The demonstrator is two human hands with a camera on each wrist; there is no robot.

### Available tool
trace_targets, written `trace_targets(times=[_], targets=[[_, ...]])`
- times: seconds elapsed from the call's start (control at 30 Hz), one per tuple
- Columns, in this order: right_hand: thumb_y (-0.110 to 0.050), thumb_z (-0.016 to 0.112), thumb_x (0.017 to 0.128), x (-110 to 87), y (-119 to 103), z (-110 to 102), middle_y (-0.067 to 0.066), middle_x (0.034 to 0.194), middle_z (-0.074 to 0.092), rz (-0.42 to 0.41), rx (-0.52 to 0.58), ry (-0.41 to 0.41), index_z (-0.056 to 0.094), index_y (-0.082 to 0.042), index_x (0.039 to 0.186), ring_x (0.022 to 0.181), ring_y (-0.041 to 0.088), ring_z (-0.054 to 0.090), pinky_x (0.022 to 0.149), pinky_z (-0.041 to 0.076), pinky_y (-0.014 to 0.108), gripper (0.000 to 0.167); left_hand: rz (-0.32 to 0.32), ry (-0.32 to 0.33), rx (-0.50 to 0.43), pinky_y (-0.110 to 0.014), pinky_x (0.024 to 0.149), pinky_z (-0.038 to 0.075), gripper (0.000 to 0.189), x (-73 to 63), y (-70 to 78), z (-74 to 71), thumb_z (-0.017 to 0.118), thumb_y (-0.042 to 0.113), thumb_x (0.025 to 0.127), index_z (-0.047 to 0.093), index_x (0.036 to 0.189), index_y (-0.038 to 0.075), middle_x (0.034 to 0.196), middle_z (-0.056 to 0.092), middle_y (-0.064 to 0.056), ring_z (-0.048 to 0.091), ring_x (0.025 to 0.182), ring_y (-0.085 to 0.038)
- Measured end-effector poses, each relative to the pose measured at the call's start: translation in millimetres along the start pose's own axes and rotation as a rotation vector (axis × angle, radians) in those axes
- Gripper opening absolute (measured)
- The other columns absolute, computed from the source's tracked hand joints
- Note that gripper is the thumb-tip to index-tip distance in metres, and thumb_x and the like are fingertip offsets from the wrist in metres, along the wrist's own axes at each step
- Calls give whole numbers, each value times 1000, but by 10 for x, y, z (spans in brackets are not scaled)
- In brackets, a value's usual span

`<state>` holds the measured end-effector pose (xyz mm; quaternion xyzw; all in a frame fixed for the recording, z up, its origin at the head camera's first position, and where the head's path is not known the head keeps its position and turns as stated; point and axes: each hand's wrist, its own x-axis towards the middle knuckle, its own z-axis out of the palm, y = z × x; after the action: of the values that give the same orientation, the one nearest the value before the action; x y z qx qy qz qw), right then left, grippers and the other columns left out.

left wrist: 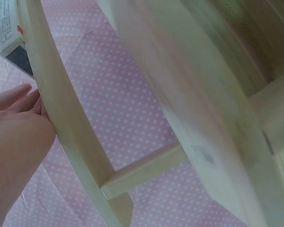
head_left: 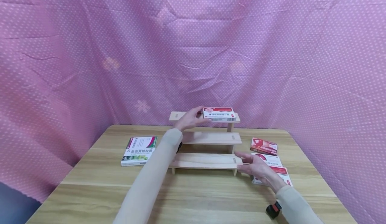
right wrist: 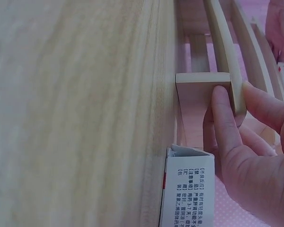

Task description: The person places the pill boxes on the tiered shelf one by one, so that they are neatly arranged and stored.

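Observation:
A three-tier wooden step rack point(head_left: 208, 159) stands on the table. On the right part of its top tier lies a red-and-white medicine box point(head_left: 219, 114). My left hand point(head_left: 190, 118) is at the left end of that box, thumb and forefinger spread beside its corner. The left wrist view has the fingers against the top tier's edge, just short of the medicine box point(left wrist: 10, 33). With thumb above and fingers below, my right hand point(head_left: 257, 167) pinches the right end of the lowest tier; the right wrist view shows its fingertips point(right wrist: 221, 97) against the support there.
Right of the rack lie a red box point(head_left: 264, 146) and red-and-white boxes point(head_left: 271, 160), partly behind my right hand. Two green-and-white boxes point(head_left: 138, 156) lie to the left. A pink dotted cloth point(head_left: 193, 49) hangs behind the table point(head_left: 208, 197).

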<state>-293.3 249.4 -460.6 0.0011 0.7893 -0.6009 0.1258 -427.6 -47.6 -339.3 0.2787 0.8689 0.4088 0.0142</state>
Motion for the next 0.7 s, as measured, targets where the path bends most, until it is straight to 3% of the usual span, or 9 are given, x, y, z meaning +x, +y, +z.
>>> trace_targets(times=[0.13,0.27,0.33,0.53,0.7], targets=[[-12,75,84,3,7,-3,23,141,47,-5,10,-6,52,-14,142,114,23,57,90,57,34,62,-29,27,-46,-41,111,42,79,-71,-12,-31,72,43,86,39,149,8,136,56,-11,52,127,-29],[-10,75,84,10,22,13,24,144,45,-10,24,-12,52,-13,142,121,28,53,91,57,35,63,-60,100,-84,-42,109,44,64,-185,-56,-55,69,37,91,46,145,11,139,55,-11,53,127,-27],[-9,75,84,10,26,21,25,145,44,-13,30,-15,51,-12,142,124,30,51,91,57,36,63,-66,148,-104,-41,107,46,55,-261,-76,-59,67,33,93,50,141,12,134,58,-9,54,124,-25],[-9,76,84,12,17,6,26,143,45,-18,16,-12,52,-13,142,113,24,58,90,57,36,63,-39,269,-223,-36,97,52,37,-431,-136,-103,65,24,94,61,128,9,116,65,-4,59,109,-21],[-11,75,84,18,18,-7,25,143,46,-10,17,-19,52,-13,142,115,24,57,90,57,35,63,10,325,-284,-39,86,56,25,-519,-226,-176,63,18,95,67,116,4,103,69,-11,63,99,-34]])
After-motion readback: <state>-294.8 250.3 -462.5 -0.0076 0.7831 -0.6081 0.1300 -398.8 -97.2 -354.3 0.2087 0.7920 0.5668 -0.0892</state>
